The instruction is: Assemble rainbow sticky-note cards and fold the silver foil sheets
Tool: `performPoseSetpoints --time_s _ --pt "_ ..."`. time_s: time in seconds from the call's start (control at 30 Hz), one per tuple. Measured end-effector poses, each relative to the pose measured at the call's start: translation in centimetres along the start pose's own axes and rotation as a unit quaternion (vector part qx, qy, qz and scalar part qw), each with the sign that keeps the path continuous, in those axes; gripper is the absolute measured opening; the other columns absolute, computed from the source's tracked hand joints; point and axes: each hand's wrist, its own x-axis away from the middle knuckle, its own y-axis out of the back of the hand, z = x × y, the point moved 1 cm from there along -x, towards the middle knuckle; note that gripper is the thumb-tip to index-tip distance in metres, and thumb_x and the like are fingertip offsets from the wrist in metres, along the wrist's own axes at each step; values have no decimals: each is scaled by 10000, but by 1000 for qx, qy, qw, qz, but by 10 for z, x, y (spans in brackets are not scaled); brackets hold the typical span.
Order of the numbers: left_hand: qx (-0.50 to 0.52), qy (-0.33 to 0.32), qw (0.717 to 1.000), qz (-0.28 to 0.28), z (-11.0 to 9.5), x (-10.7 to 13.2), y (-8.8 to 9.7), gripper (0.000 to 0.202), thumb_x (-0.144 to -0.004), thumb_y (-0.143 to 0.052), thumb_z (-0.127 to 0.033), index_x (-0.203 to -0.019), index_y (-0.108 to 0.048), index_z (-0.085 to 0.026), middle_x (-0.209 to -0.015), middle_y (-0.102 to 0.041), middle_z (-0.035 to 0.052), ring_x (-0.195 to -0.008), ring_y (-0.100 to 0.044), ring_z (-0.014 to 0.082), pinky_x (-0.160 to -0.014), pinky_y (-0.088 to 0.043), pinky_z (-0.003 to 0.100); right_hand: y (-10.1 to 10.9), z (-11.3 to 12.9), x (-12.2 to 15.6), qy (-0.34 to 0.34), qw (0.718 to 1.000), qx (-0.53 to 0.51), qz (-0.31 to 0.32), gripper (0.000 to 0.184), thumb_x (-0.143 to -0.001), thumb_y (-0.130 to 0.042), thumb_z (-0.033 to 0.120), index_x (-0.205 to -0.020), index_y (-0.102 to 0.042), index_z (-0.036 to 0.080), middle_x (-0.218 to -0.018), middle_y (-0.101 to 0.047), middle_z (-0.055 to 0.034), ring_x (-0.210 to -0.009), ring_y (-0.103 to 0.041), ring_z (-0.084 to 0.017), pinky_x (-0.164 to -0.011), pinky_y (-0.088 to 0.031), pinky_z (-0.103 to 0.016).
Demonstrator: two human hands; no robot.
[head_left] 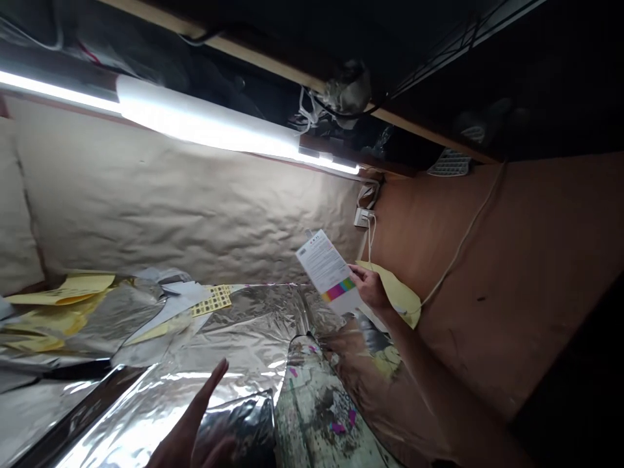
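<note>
A foil-covered bench (244, 344) fills the lower left of this tilted view, its far edge running along a wall lined with creased brown paper (195, 208). A long tube light (205, 114) glows above that paper, under a wooden shelf edge (273, 55). To the right stands an orange-brown panel (517, 260), with a white cord (468, 240) trailing across it. On the bench lie a stained printed sheet (316, 403), yellow paper scraps (63, 290), white paper (170, 309) and, near the far edge, a yellow label sheet (212, 300). A wall socket (363, 218) sits just above a leaflet (324, 270), which the right hand (368, 289) grasps by its lower part between thumb and fingers. The hand holds it up by the wall, over the bench's far right corner, just beside a yellow paper (400, 296). The left hand (190, 422), close to the camera over the foil, is open, its fingers spread and gripping nothing.
</note>
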Motion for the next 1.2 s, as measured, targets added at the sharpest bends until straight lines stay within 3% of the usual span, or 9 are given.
performPoseSetpoints --time_s 0.07,0.23,0.37,0.47,0.57,0.67,1.0,1.1,1.2 --pt "171 102 980 -13 -19 -19 1 824 -840 -651 -476 -1535 -230 -339 -1491 -477 100 -1359 -449 318 -1052 -460 479 -11 24 18 33 992 -111 50 473 -924 -518 464 -1288 -623 179 -1122 -737 -95 -1027 -680 -262 -879 -539 -385" --pt "488 271 825 -83 -61 -57 -21 857 -634 -865 -443 -1361 -506 -164 -1175 -700 168 -1117 -653 350 -925 -550 450 -52 70 69 15 890 -382 248 464 -729 -768 446 -1107 -730 179 -986 -764 -84 -914 -703 -259 -865 -534 -421" --pt "596 270 736 -172 -71 -63 -26 575 -668 -859 -288 -1190 -631 -209 -1082 -736 79 -1049 -689 285 -876 -582 383 -68 80 106 9 916 -399 -28 357 -718 -800 422 -1000 -738 211 -993 -750 -65 -966 -671 -233 -915 -508 -379" --pt "615 252 710 -232 -69 -60 -24 541 -683 -844 -207 -1183 -639 -232 -1107 -730 60 -1068 -682 253 -888 -579 353 -86 79 132 -99 855 -509 -14 364 -726 -798 456 -970 -724 198 -927 -752 -69 -884 -686 -214 -844 -533 -352" --pt "609 224 725 -232 -66 -59 -25 597 -709 -834 -222 -1256 -595 -241 -1139 -717 66 -1077 -676 249 -898 -570 363 -108 80 145 -211 752 -614 116 494 -659 -865 413 -1074 -700 201 -990 -757 -72 -900 -699 -188 -819 -533 -294" --pt "597 200 747 -215 -61 -60 -27 671 -716 -836 -266 -1321 -545 -245 -1179 -698 75 -1098 -662 261 -906 -560 383 -120 85 142 -217 711 -652 151 451 -651 -883 344 -1042 -715 196 -926 -762 -40 -799 -697 -133 -753 -524 -226" --pt "545 224 798 -125 -41 -58 -13 735 -726 -810 -410 -1345 -476 -196 -1297 -606 172 -1201 -588 359 -968 -506 497 -133 105 123 -131 782 -579 190 463 -612 -889 400 -964 -744 137 -934 -773 -102 -851 -725 -276 -808 -565 -418" --pt "332 212 893 -218 -44 -45 12 871 -735 -794 -430 -1449 -345 -217 -1473 -429 217 -1363 -415 404 -1063 -396 566 -138 102 118 -139 802 -558 160 449 -596 -883 444 -901 -750 143 -869 -774 -85 -820 -724 -266 -800 -564 -408" --pt "-40 13 973 -228 -58 -39 41 909 -777 -770 -309 -1513 -236 -314 -1617 -199 139 -1477 -185 365 -1180 -165 564 -143 102 117 -144 833 -512 155 394 -610 -865 457 -826 -748 148 -778 -761 -58 -740 -710 -240 -752 -561 -388"
